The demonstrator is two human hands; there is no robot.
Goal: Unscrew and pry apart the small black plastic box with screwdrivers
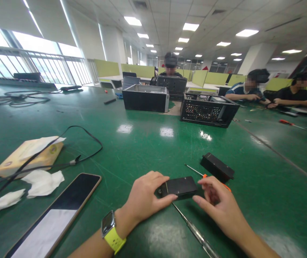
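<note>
A small flat black box [179,186] lies on the green table [148,143] right in front of me. My left hand [145,197], with a watch on a yellow strap at the wrist, grips the box's left end between thumb and fingers. My right hand [217,204] holds its right end with curled fingers. An orange-handled screwdriver [196,171] lies just behind the box, its handle partly hidden by my right hand. A second black box [217,167] rests beyond it. A thin metal screwdriver shaft [193,231] lies on the table between my forearms.
A phone [59,211] lies at the lower left beside crumpled tissues [43,182], a tan booklet [29,156] and a black cable [87,134]. Two open computer cases [145,97] [208,109] stand at the far middle. Three people sit at the back and right.
</note>
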